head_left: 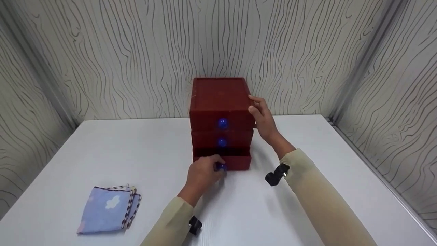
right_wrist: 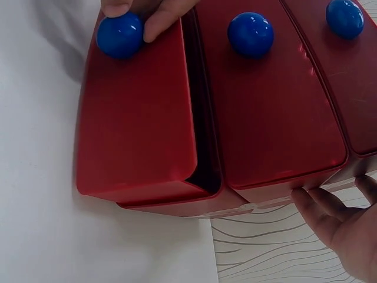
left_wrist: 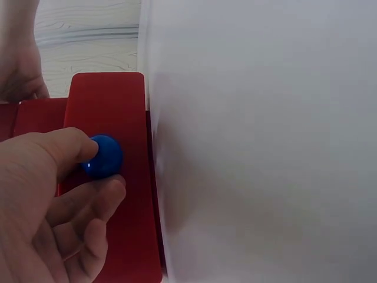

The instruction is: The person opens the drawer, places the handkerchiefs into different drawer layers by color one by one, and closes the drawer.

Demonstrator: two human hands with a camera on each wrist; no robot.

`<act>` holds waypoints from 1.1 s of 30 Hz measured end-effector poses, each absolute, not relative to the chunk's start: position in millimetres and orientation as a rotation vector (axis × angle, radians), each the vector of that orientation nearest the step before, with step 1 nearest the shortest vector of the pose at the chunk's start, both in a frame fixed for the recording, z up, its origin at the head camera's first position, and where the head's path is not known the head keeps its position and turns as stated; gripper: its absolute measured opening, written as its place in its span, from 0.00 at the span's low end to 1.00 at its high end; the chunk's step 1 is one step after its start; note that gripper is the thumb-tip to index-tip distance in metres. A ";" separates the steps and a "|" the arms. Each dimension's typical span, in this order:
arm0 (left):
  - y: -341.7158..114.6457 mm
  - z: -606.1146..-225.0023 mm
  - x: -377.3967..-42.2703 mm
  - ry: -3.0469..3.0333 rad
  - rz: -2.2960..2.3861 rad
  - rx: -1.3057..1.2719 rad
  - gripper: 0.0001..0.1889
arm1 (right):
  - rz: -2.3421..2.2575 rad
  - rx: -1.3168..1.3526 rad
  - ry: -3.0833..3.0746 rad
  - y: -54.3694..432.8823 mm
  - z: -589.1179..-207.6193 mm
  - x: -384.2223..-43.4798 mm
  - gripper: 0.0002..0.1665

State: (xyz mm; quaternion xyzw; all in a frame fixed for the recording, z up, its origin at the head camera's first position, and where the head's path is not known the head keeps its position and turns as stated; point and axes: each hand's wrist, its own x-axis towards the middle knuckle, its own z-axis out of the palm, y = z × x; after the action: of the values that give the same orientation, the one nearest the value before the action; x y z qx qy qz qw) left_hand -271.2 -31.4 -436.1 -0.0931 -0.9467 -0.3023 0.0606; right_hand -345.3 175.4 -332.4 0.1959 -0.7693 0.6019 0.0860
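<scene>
A red three-drawer cabinet with round blue knobs stands at the back of the white table. Its bottom drawer is pulled part way out, while the upper two are closed. My left hand pinches the bottom drawer's blue knob between thumb and fingers. Against the cabinet's right side, my right hand rests with fingers extended, the thumb near the top front edge. In the right wrist view, the fingertips touch the cabinet's side by the middle drawer.
A folded blue cloth with a white patch and striped edging lies on the table at the front left. Wood-grain panels enclose the table at the back and sides. Black wrist mounts hang below both sleeves.
</scene>
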 end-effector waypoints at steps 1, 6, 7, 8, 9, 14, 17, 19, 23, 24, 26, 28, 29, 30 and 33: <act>-31.5 -436.3 -269.7 -2.864 -0.891 -0.300 0.12 | 1.794 0.586 -2.292 175.3 -332.1 -345.0 0.31; -31.0 -434.8 -260.7 -2.888 -0.828 -0.344 0.12 | 1.796 0.600 -2.290 175.6 -332.3 -345.3 0.32; -31.1 -434.4 -258.8 -2.893 -0.828 -0.350 0.12 | 1.801 0.605 -2.287 175.8 -332.8 -345.6 0.32; -30.9 -433.8 -256.8 -2.900 -0.830 -0.349 0.13 | 1.804 0.607 -2.285 175.9 -333.2 -346.0 0.32; -30.8 -433.5 -255.0 -2.903 -0.831 -0.351 0.13 | 1.805 0.608 -2.282 176.1 -333.5 -346.0 0.32; -32.0 -433.5 -248.0 -2.900 -0.791 -0.402 0.12 | 1.809 0.605 -2.262 179.8 -343.7 -357.5 0.30; -33.3 -434.6 -245.2 -2.883 -0.754 -0.439 0.11 | 1.809 0.603 -2.246 182.6 -352.6 -367.8 0.29; -34.0 -435.1 -243.6 -2.870 -0.739 -0.459 0.11 | 1.807 0.605 -2.240 183.5 -355.4 -370.3 0.29; -34.9 -435.9 -240.7 -2.854 -0.720 -0.489 0.10 | 1.829 0.615 -2.235 182.6 -350.5 -364.6 0.31; -34.6 -436.1 -239.9 -2.851 -0.716 -0.493 0.10 | 1.835 0.616 -2.236 182.5 -349.3 -363.7 0.31; -33.6 -436.7 -238.4 -2.852 -0.716 -0.496 0.10 | 1.835 0.614 -2.242 182.2 -347.7 -362.4 0.30; -32.2 -436.8 -236.4 -2.854 -0.720 -0.493 0.11 | 1.829 0.606 -2.247 182.8 -350.3 -366.0 0.30; -31.5 -436.7 -235.3 -2.855 -0.721 -0.491 0.11 | 1.821 0.596 -2.252 183.1 -351.6 -367.3 0.29; -31.0 -436.5 -234.1 -2.855 -0.719 -0.489 0.11 | 1.817 0.589 -2.254 183.2 -352.6 -368.4 0.29; -30.1 -435.6 -229.8 -2.865 -0.717 -0.481 0.11 | 1.808 0.584 -2.258 183.4 -354.9 -370.6 0.29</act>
State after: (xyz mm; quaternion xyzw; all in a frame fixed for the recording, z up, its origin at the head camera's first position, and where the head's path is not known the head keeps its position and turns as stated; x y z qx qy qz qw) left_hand -229.8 -30.1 -435.6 -0.1604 -0.9548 -0.2389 0.0748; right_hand -370.6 183.4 -354.9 0.1971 -0.7618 0.6098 0.0951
